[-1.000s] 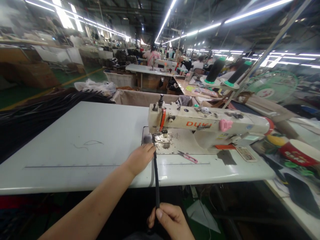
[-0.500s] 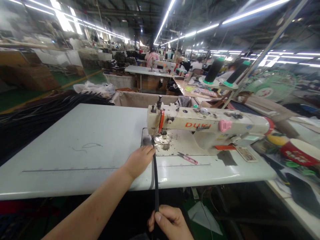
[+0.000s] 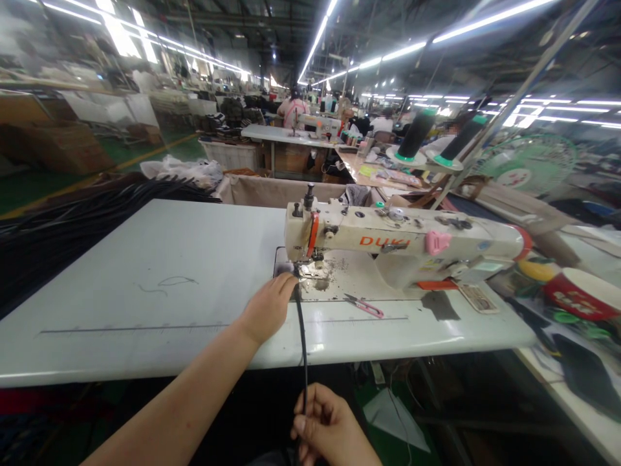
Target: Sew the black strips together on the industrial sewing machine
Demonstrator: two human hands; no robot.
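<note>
A narrow black strip [image 3: 301, 330] runs from under the needle area of the sewing machine [image 3: 349, 243] down over the table's front edge. Close to the presser foot, my left hand [image 3: 270, 304] lies on the strip, its fingers together and pressing it to the bed; the fingertips are partly hidden. Below the table edge my right hand [image 3: 327, 424] pinches the strip between thumb and fingers. Pink-handled thread snips [image 3: 363, 305] lie on the table to the right of the strip.
Loose thread [image 3: 177, 282] lies on the white tabletop [image 3: 194, 246]. Black strips [image 3: 97, 226] are heaped to the left. Two thread cones [image 3: 416, 136] stand behind the machine, a green fan [image 3: 528, 165] at the right. A red-and-white container [image 3: 585, 294] stands at the right edge. Another person [image 3: 294, 110] sits farther back.
My right hand has risen slightly and its fingers have opened out a little around the strip. My left hand has shifted slightly toward the machine. The strip now appears narrower, turned more edge-on.
</note>
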